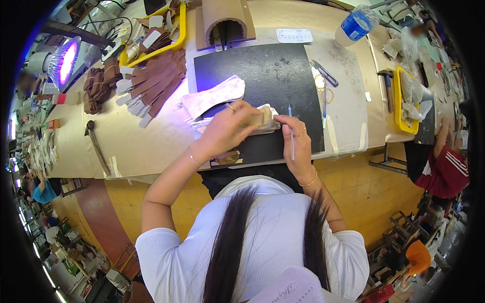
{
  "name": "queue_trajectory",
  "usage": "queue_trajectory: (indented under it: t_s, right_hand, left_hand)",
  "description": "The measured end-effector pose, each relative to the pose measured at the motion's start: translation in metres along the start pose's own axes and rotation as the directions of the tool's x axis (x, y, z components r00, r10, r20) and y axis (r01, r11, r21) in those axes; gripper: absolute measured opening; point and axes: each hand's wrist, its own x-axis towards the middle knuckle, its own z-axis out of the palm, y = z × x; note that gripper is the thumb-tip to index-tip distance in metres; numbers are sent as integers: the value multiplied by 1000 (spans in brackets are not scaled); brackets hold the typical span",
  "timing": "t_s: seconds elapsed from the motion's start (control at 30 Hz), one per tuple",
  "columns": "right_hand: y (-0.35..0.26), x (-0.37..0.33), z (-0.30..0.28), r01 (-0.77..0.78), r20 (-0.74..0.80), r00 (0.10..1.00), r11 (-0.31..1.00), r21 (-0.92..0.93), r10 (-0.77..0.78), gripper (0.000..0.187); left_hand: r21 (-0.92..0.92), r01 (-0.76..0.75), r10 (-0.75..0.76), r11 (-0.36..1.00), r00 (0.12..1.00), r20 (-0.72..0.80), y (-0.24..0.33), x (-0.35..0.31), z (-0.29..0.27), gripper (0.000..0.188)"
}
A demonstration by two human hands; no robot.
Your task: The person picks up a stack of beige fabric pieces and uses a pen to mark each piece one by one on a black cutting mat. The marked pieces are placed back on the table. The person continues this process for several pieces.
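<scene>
My left hand (235, 126) is over the black work mat, its fingers curled together beside a small tan block (263, 116). The fingertips are slightly blurred, and what they pinch cannot be made out. The block sits in or on a whitish tray or pad (270, 126). My right hand (298, 144), closed, holds a thin pale pen-like tool (292, 144) nearly upright, its narrow tip pointing away from me. Beyond my left hand lies a stack of pale, patterned strips (214, 96), broad at one end.
The black mat (262, 65) lies on a paper-covered table. Brown leather strips (159, 76), a yellow tray (179, 35) and a hammer (96, 146) are left. A curved brown form (227, 20) stands behind. Cutters (326, 73) and a bottle (356, 25) are right; a lamp (63, 60) glows purple.
</scene>
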Motion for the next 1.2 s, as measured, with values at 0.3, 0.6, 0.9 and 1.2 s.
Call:
queue_trajectory:
  t_s: [0.3,0.6,0.9,1.2]
  right_hand:
    - [-2,1,5,70,94,993,997,-10,-69,18]
    - [-2,5,7,88,89,992,996,-26,-86,18]
    - [-2,3,-1,33,27,999,999,-23,-32,14]
    - [5,6,-3,-29,-12,999,999,37,29,14]
  left_hand:
    - [106,207,-194,973,974,-116,13,-1,-100,28]
    - [293,178,-196,939,980,33,-16,29,-94,23]
    - [164,213,-194,963,973,-123,-53,40,-56,29]
    - [118,94,-103,989,992,69,-1,4,-35,30]
